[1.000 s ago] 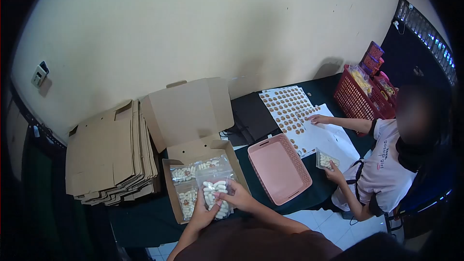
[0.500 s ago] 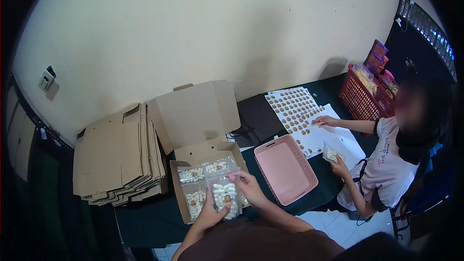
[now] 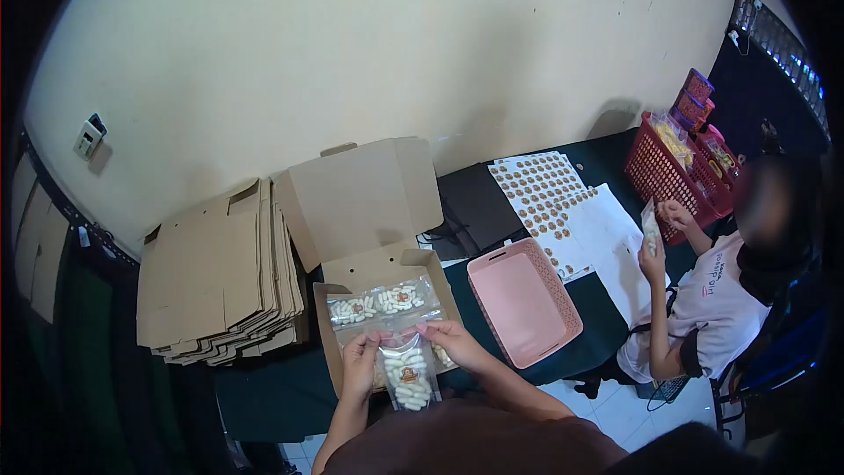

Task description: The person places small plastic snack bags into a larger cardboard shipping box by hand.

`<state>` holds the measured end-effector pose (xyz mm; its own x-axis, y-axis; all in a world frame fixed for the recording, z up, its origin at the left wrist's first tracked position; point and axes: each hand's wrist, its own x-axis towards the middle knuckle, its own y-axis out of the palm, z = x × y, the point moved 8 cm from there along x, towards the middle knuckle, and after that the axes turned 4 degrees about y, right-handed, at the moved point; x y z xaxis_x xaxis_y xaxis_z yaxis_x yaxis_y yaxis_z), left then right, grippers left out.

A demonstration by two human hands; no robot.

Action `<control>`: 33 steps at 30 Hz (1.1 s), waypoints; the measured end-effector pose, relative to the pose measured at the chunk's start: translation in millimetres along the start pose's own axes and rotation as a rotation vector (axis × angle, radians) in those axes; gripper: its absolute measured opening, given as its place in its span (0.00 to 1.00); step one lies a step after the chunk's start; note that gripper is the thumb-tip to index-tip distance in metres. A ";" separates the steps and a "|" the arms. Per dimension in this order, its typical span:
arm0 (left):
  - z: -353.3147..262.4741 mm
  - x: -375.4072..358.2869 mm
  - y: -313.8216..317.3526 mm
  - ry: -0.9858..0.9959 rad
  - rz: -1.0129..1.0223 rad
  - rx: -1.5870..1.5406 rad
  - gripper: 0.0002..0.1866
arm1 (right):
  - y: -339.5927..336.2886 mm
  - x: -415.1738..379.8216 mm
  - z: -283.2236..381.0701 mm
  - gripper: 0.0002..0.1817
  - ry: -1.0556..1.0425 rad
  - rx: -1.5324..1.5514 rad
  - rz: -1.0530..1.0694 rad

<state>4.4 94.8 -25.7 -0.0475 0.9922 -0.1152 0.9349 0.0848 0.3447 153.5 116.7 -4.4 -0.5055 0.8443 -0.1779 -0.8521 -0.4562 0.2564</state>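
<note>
A clear pouch of white oblong pieces (image 3: pixel 407 376) with a round brown sticker hangs upright in front of me. My left hand (image 3: pixel 359 362) pinches its top left corner, and my right hand (image 3: pixel 453 343) pinches the top right. Both hands are closed on the pouch's upper edge. Just behind it stands an open cardboard box (image 3: pixel 327 334) with its lid raised. Inside lie more such pouches (image 3: pixel 403 297), two of them showing along the back; the front ones are mostly hidden by my hands and the held pouch.
Flattened cardboard boxes (image 3: pixel 202 277) are stacked at left. A pink plastic basket (image 3: pixel 527 308) stands right of the box, near sticker sheets (image 3: pixel 545 198). At right, a co-worker (image 3: pixel 708 299) holds a pouch (image 3: pixel 651 229) beside a red basket (image 3: pixel 664 167) of packed goods.
My left hand has moved up from the pouch's side to its top edge, and the pouch now hangs lower. The co-worker's hand has left the sticker sheet and come to their pouch, which is raised.
</note>
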 end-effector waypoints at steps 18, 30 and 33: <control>-15.1 -22.2 28.5 0.263 0.038 0.192 0.18 | 16.8 -42.2 88.3 0.18 -0.652 -0.708 -0.761; -12.9 -9.0 17.1 0.150 0.078 0.097 0.20 | -2.5 -1.0 18.7 0.11 -0.221 -0.124 -0.193; -6.6 -8.9 16.2 0.073 0.146 -0.003 0.23 | -4.9 -0.7 15.5 0.15 -0.109 -0.178 -0.093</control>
<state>17.7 87.9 -13.0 0.0634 0.9980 0.0046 0.9327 -0.0609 0.3554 160.1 122.7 9.2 -0.4140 0.9061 -0.0867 -0.9098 -0.4090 0.0701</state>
